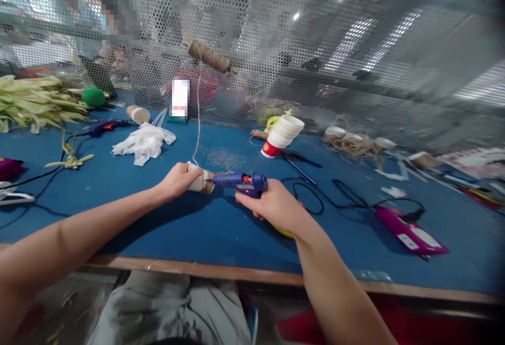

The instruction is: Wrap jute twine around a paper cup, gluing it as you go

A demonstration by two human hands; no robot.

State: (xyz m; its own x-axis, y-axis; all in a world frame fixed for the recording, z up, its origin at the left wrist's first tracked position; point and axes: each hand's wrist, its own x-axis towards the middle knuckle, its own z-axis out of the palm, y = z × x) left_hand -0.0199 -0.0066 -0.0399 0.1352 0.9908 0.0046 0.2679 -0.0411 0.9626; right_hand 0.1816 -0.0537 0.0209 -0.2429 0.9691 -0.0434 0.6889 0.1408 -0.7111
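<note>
My left hand point(179, 179) is closed around a small paper cup point(195, 181) lying on its side just above the blue table. Brown twine wraps part of the cup, and a strand of twine point(199, 98) runs from it up to a spool point(209, 57) on the mesh. In my right hand point(276, 205) is a blue hot glue gun point(242, 182), its nozzle pointing left at the twine-wrapped part of the cup. Whether the nozzle touches the twine I cannot tell. A small red light glows on the glue gun.
Stacked paper cups point(282, 135) lean behind my right hand. A purple power strip point(410, 232) with black cords lies at right. Crumpled white plastic point(144, 142), a second glue gun point(106, 127) and pale husks point(35, 100) are at left. A perforated metal screen point(252, 29) stands behind.
</note>
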